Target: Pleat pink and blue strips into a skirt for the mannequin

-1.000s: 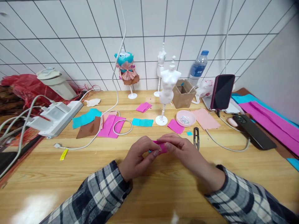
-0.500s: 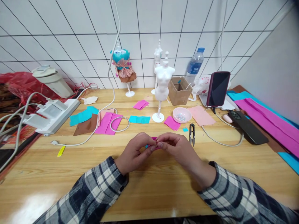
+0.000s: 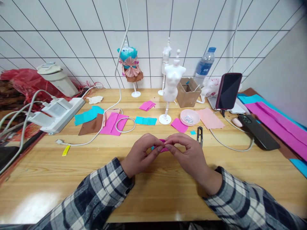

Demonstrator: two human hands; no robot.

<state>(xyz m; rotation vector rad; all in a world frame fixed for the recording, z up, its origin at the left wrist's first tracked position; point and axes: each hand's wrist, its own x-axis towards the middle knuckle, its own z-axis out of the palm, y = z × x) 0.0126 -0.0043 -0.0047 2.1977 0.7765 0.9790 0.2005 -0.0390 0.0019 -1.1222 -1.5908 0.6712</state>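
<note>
Here at the near middle of the glossy pale wooden table [image 3: 153,195], the left hand [image 3: 142,155] has its grip closed, thumb against forefinger, on a small bright magenta piece of thin sheet material [image 3: 165,149], a scrap of turquoise peeking out at its left edge. And the right hand [image 3: 185,153] comes in from the other side, its grip pinched on that same piece, the fingertips of both nearly meeting; the fingers hide much of its shape. Just beyond the right hand lie black metal thread snips [image 3: 200,134], partly covered by it. Farther off sits a round pale pink bowl [image 3: 190,112] with tiny shiny beads [image 3: 188,120] inside, touching a flat magenta square [image 3: 179,125] on its left. Left of that, a white plastic dress-form mannequin [image 3: 171,83] stands upright on its round base, and a flat turquoise strip [image 3: 145,120] lies to its left.
</note>
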